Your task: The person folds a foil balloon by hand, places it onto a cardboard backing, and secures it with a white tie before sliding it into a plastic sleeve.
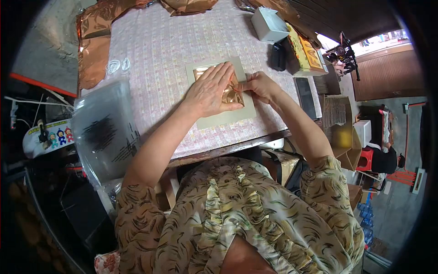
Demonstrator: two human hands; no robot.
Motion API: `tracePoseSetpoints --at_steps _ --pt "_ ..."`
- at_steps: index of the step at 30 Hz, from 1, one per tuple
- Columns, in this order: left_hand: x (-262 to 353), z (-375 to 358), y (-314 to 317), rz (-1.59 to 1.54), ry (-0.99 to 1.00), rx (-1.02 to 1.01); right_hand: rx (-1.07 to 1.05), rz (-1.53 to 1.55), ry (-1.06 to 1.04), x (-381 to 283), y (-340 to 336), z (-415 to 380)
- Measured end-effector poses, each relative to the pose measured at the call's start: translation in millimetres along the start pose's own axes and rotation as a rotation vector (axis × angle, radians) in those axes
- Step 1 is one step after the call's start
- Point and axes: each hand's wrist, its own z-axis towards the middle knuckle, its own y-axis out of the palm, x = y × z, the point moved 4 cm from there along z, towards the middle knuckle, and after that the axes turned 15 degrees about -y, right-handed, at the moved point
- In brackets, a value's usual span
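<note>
A beige square card (221, 121) lies flat near the table's front edge, with shiny copper-coloured foil (232, 97) on its middle. Across the foil my left hand (212, 91) is laid flat, fingers stretched out together and thumb apart, covering much of it. My right hand (260, 86) is at the card's right side, its fingertips pinched at the foil's right edge. The foil looks creased between the two hands.
Copper foil sheets (95, 59) lie at the back left, with white string (113, 67) beside them. A clear plastic bag (107, 130) overhangs the left edge. A white box (269, 25), yellow box (303, 52), black case (278, 57) and dark phone-like slab (305, 98) line the right.
</note>
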Motion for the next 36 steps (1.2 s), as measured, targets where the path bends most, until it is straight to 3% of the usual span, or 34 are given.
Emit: tracePoseSetpoints --at_steps 7,13,15,17,19,21,23,25,26,28,30,31,33,36 --pt "-1 1 -8 -0.089 0.009 -0.054 -0.032 0.145 -0.033 20 -6 4" --pt "10 7 -27 -0.112 0.039 -0.068 -0.127 -0.035 -0.024 24 -14 -1" --pt "15 9 -39 -0.122 0.021 -0.082 -0.067 0.232 -0.1 15 -6 -9" --pt "17 10 -51 -0.212 -0.07 -0.117 -0.049 0.281 -0.113 9 -3 -16" --pt "9 5 -74 -0.325 -0.125 -0.054 -0.033 0.328 -0.126 10 -4 -17" --pt "-3 -16 -109 -0.409 -0.073 0.228 -0.043 0.257 -0.154 21 -16 -15" --pt "-32 -45 -140 -0.192 -0.021 0.377 -0.096 0.062 -0.098 14 -30 -18" --pt "-54 -81 -171 -0.254 -0.429 0.235 -0.066 0.289 -0.2 2 -17 -29" --pt "-71 -103 -178 -0.231 -0.477 0.246 -0.068 0.287 -0.2 2 -22 -33" --pt "-105 -141 -193 -0.179 -0.546 0.279 0.011 -0.006 -0.127 4 -38 -30" --pt "-144 -197 -204 -0.233 -0.785 0.22 0.03 0.025 -0.225 24 -46 -21" --pt "-154 -219 -205 -0.342 -0.842 0.243 0.018 0.026 -0.227 8 -38 -32" --pt "-165 -251 -209 -0.227 -0.813 0.205 -0.039 0.12 -0.297 -3 -32 -43" --pt "-168 -266 -198 -0.306 -0.845 0.181 -0.077 0.134 -0.322 12 -44 -37"
